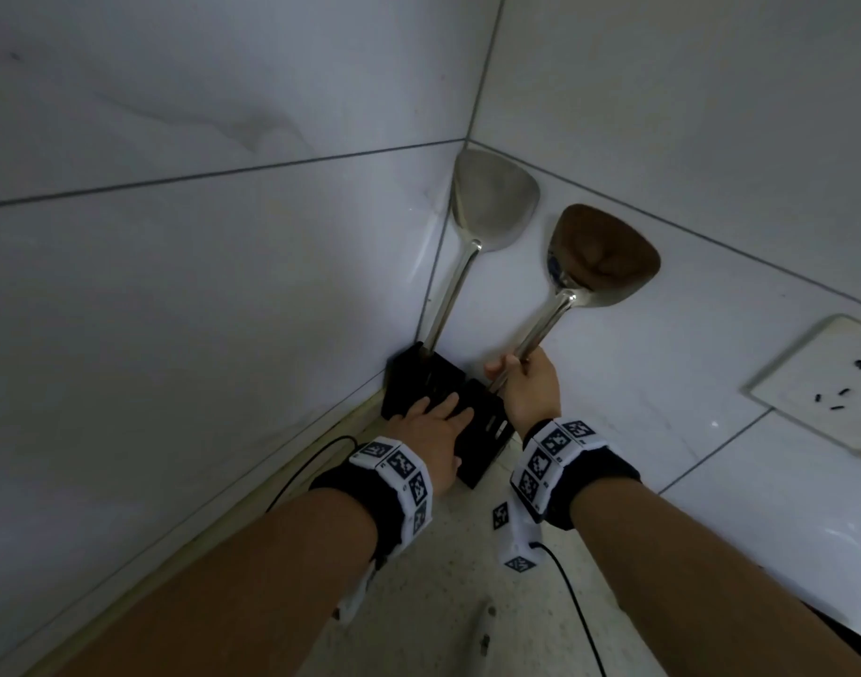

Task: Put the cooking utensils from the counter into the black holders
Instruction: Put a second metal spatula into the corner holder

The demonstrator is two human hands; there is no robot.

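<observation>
Fingers of the right hand wrap the second spatula low on its handle, steering its end into the nearer black holder. Left hand lies flat, fingers spread, on the holders, likely steadying them; the first spatula already stands in the corner holder.

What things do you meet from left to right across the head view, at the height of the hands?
Left wall → left hand → black holders → right hand, gripping a spatula → wall socket.
</observation>
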